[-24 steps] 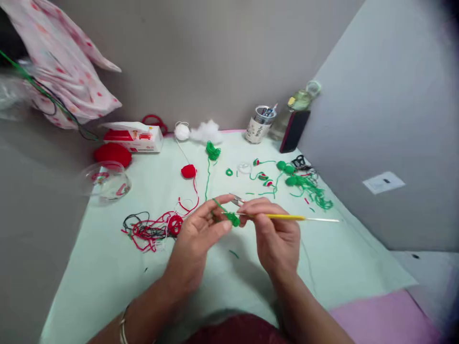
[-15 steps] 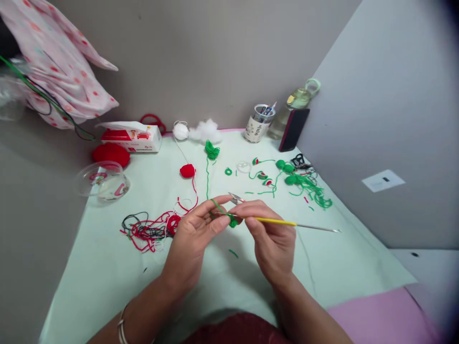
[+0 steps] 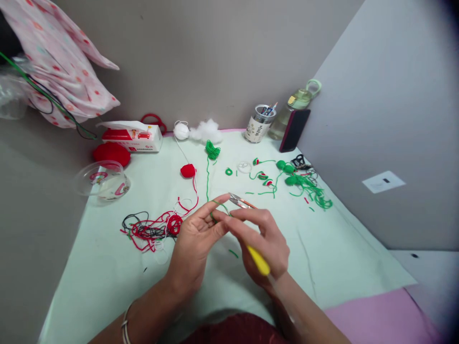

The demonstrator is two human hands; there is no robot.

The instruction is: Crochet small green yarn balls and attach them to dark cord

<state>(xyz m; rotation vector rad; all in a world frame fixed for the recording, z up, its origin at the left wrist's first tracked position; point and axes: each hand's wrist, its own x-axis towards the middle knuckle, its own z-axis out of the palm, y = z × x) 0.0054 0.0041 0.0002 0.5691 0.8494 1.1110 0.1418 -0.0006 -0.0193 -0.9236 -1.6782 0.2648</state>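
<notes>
My left hand [image 3: 195, 239] is closed in a pinch on a small green crochet piece, with green yarn [image 3: 207, 179] looped over its forefinger. The piece itself is mostly hidden by my fingers. My right hand [image 3: 263, 236] grips a yellow-handled crochet hook [image 3: 258, 260], its handle pointing back toward me and its tip at the left fingertips. Small scissors [image 3: 241, 201] lie on the mint-green table cover [image 3: 107, 272] just beyond both hands.
A red and black yarn tangle [image 3: 152, 230] lies left of my hands; green yarn scraps and balls [image 3: 304, 184] lie right. A clear bowl [image 3: 103, 179], tissue box [image 3: 129, 138], stuffing [image 3: 206, 130], pen cup [image 3: 258, 125], bottle [image 3: 292, 107] and phone [image 3: 294, 130] line the back.
My right hand turned the crochet hook from pointing right to pointing back toward me and moved closer to the left fingertips. The green piece is now hidden between the fingers.
</notes>
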